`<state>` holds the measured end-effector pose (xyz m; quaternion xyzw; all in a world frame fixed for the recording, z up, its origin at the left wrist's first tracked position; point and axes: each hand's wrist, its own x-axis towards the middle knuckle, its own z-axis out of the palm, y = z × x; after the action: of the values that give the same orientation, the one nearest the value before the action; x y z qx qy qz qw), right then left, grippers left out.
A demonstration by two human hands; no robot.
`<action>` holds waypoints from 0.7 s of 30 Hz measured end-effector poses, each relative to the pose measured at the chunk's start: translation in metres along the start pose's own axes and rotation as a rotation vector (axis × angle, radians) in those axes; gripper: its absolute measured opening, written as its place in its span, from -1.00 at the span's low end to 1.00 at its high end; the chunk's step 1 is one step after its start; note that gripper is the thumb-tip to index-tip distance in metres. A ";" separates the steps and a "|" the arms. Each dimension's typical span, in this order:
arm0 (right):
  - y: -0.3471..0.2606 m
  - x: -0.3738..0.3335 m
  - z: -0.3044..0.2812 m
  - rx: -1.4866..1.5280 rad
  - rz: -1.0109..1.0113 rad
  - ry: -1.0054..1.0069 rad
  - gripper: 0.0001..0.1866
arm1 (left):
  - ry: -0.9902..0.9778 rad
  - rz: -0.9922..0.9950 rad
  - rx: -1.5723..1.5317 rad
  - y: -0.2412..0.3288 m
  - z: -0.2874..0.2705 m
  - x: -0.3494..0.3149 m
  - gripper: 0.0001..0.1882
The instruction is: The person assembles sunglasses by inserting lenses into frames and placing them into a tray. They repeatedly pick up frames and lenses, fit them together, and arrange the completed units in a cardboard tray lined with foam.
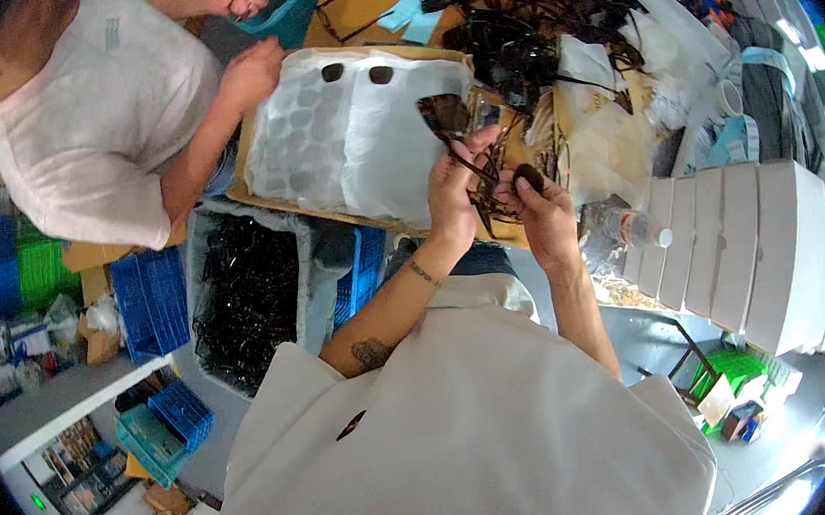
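Note:
My left hand [454, 193] is closed round a pair of dark sunglasses [444, 113], with one large lens raised above the fingers. Between the thumb and fingers of my right hand [544, 218] is a dark rounded lens [529, 178]. Both hands are close together at the table's near edge, over more dark frames [495, 211] that they partly hide. To their left lies a shallow cardboard box [236, 181] lined with white tissue-like sheets [396, 149]. Two dark lenses [380, 75] rest on the sheets near the far edge.
A heap of dark sunglasses [512, 51] covers the far table. White boxes [733, 244] and a clear plastic bottle [636, 229] stand at the right. A grey bin [196, 280] full of dark frames is at lower left. A co-worker's hand [254, 73] touches the cardboard box.

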<state>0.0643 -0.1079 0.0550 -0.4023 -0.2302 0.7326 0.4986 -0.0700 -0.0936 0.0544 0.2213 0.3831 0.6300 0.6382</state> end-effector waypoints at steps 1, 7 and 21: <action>0.001 0.004 0.004 -0.058 -0.019 0.017 -0.74 | -0.012 -0.015 -0.164 0.007 -0.009 0.002 -0.64; 0.016 0.050 0.017 -0.390 -0.021 0.012 -0.93 | 0.011 -0.141 -0.394 0.057 -0.081 -0.017 -0.70; 0.066 0.142 0.096 -0.747 -0.244 -0.086 -0.83 | 0.284 0.058 -0.350 0.121 -0.183 -0.122 -0.67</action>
<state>-0.0761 0.0017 0.0101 -0.4945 -0.5478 0.5498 0.3912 -0.2769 -0.2358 0.0612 0.0271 0.3476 0.7299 0.5880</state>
